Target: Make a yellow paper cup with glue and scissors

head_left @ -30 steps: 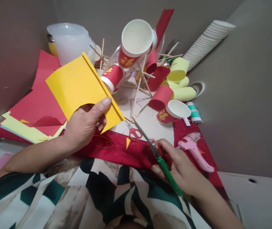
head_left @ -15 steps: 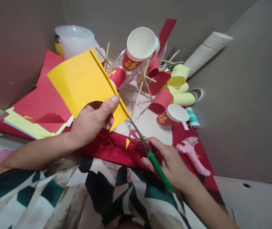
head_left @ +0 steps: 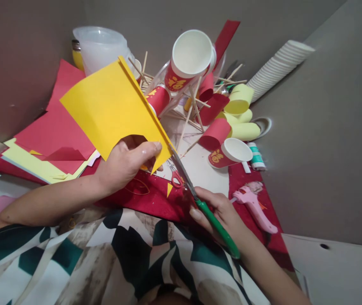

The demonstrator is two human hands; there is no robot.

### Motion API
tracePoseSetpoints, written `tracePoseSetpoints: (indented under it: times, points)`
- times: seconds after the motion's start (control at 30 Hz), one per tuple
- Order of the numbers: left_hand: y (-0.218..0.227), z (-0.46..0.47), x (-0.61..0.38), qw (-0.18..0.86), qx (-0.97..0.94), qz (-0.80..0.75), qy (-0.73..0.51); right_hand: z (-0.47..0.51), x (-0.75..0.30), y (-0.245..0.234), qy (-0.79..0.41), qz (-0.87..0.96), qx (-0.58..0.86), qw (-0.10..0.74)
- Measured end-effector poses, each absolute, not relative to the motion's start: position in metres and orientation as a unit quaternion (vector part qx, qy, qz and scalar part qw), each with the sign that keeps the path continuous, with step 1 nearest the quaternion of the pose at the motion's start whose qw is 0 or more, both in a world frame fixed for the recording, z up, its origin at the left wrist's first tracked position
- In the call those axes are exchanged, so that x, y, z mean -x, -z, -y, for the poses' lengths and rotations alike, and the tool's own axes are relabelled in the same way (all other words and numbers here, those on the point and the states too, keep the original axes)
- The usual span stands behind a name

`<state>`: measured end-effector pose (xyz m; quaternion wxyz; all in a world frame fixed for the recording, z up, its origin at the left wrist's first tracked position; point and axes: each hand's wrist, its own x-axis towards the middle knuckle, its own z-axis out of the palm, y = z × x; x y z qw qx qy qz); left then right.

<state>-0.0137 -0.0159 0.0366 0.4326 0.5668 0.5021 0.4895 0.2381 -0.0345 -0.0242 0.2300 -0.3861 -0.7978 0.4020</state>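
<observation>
My left hand (head_left: 126, 163) pinches a folded yellow sheet of paper (head_left: 111, 106) at its lower edge and holds it up over the table. A curved notch is cut out of that edge, just above my thumb. My right hand (head_left: 221, 212) grips green-handled scissors (head_left: 204, 203). Their blades point up and left, and the tips touch the paper's lower right edge next to the fold.
A small red-handled pair of scissors (head_left: 175, 177) lies under the blades. Red paper cups (head_left: 190, 57), wooden sticks and rolled red and pale yellow paper crowd the back. A pink glue gun (head_left: 254, 203), a stack of white cups (head_left: 279, 59) and red sheets (head_left: 57, 131) lie around.
My right hand has brought the green scissors up and left until the blades reach the yellow paper's edge. My left hand has shifted its pinch slightly along that edge.
</observation>
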Motion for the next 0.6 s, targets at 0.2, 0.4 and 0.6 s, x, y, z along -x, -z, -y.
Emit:
tracePoseSetpoints:
  times: [0.2,0.4,0.6]
  points:
    - [-0.027,0.017,0.011,0.503,-0.497,-0.469,-0.529,0.035,-0.238,0.024,-0.403,0.796,0.388,0.23]
    - [-0.026,0.014,0.018,0.549,-0.436,-0.44,-0.561,0.035,-0.253,0.026,-0.381,0.79,0.41,0.25]
    - [-0.04,0.024,0.013,0.519,-0.551,-0.504,-0.417,0.029,-0.231,0.019,-0.492,0.63,0.39,0.457]
